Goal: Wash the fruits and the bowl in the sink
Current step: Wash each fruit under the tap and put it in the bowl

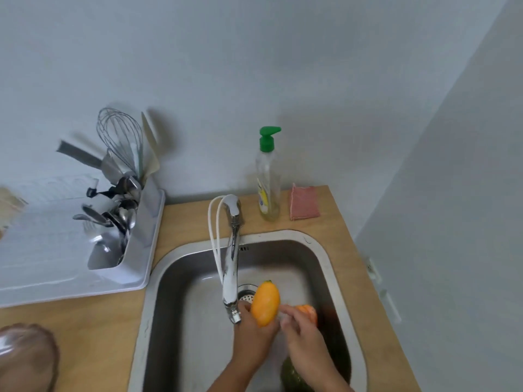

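Note:
Over the steel sink, my left hand grips an oblong yellow-orange fruit just right of the tap spout. My right hand is beside it, fingers bent and touching the fruit's lower side. An orange fruit lies in the basin just behind my right hand. A green fruit lies low in the basin, partly hidden by my right forearm. A clear glass bowl stands on the counter at the bottom left.
A soap bottle with a green pump and a pink sponge stand behind the sink. A white drying rack with a whisk and cutlery fills the left. The wall closes in on the right.

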Demonstrator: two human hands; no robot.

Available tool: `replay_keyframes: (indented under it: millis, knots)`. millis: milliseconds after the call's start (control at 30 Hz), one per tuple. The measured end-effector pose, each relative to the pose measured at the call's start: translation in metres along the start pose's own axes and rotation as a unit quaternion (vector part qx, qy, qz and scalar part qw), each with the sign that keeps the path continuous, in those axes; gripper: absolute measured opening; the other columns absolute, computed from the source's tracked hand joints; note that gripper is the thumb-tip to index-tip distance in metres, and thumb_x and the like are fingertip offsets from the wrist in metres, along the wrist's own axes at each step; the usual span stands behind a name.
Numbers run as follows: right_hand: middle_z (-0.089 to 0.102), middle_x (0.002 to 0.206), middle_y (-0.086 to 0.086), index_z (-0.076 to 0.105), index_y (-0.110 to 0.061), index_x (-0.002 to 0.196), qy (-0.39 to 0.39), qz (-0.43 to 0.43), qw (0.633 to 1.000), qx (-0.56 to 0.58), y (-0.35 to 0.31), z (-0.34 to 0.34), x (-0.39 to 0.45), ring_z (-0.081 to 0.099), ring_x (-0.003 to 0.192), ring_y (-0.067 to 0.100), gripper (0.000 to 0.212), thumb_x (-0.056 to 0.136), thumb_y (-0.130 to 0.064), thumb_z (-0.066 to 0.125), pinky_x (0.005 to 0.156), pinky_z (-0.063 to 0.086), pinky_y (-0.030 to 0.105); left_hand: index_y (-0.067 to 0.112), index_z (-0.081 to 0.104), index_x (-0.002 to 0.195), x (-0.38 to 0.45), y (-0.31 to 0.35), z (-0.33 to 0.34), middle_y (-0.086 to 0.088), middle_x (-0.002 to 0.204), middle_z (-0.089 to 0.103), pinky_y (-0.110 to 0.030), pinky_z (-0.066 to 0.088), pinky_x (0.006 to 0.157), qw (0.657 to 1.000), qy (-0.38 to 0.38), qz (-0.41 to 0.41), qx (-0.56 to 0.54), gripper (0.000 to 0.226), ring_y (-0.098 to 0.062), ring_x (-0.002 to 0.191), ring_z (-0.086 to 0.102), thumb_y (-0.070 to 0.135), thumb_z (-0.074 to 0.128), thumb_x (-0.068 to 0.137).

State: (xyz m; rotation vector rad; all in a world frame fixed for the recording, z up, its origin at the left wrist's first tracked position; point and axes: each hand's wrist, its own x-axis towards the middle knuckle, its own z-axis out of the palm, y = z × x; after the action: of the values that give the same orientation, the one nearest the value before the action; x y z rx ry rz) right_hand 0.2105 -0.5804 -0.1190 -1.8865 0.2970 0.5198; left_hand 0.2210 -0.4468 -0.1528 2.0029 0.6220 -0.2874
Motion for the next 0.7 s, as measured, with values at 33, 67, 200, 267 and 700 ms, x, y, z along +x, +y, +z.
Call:
replay_keyframes:
  millis: [33, 67, 200, 267, 700]
  knots:
    - [0.048, 0.145, -0.011, 0.058, -0.042, 0.136, -0.027, -0.012, 0.999, -0.015, -0.007, 0.011, 0.003, 0.045, 0.140, 0.009, 0.036, 0.104, -0.026, 0.054, 0.118, 0.033, 0.028, 0.024, 0.045, 0.098, -0.012, 0.004, -0.009, 0.000, 0.094, 0.062, -0.036, 0.056, 0.069, 0.998, -0.003, -0.043, -0.042, 0.048, -0.015, 0.080, 0.065, 0.036, 0.084, 0.074]
    - [0.038, 0.151, -0.013, 0.046, -0.040, 0.149, -0.053, -0.020, 0.998, -0.027, -0.015, 0.023, 0.007, 0.033, 0.148, 0.011, 0.046, 0.105, -0.030, 0.052, 0.124, 0.025, 0.033, 0.022, 0.043, 0.104, -0.023, 0.007, -0.019, -0.003, 0.096, 0.062, -0.032, 0.054, 0.066, 0.993, -0.012, -0.089, -0.077, 0.051, -0.014, 0.078, 0.064, 0.038, 0.082, 0.077]
    - [0.037, 0.157, -0.006, 0.035, -0.029, 0.158, -0.069, 0.015, 0.997, -0.020, -0.038, 0.060, 0.019, 0.032, 0.151, 0.017, 0.051, 0.108, -0.037, 0.042, 0.123, 0.022, 0.035, 0.020, 0.029, 0.133, -0.040, -0.002, -0.034, -0.003, 0.125, 0.053, -0.017, 0.050, 0.076, 0.982, -0.093, -0.069, -0.150, 0.062, -0.011, 0.101, 0.061, 0.018, 0.072, 0.088]
    - [0.053, 0.152, 0.004, 0.057, -0.018, 0.139, -0.045, 0.025, 0.999, 0.000, -0.040, 0.067, 0.025, 0.050, 0.136, 0.020, 0.039, 0.107, -0.034, 0.042, 0.119, 0.033, 0.034, 0.009, 0.041, 0.139, -0.037, -0.005, -0.044, -0.002, 0.114, 0.062, -0.012, 0.050, 0.074, 0.971, -0.123, -0.060, -0.195, 0.062, -0.012, 0.101, 0.059, 0.007, 0.060, 0.080]
    - [0.047, 0.156, 0.002, 0.062, -0.030, 0.134, 0.009, -0.040, 0.988, -0.148, -0.035, 0.086, 0.043, 0.042, 0.144, 0.025, 0.040, 0.101, -0.041, 0.042, 0.117, 0.038, 0.047, 0.006, 0.064, 0.129, -0.043, -0.010, -0.041, -0.017, 0.095, 0.075, -0.029, 0.051, 0.053, 0.904, -0.084, -0.211, -0.362, 0.045, -0.027, 0.084, 0.067, 0.038, 0.038, 0.108]
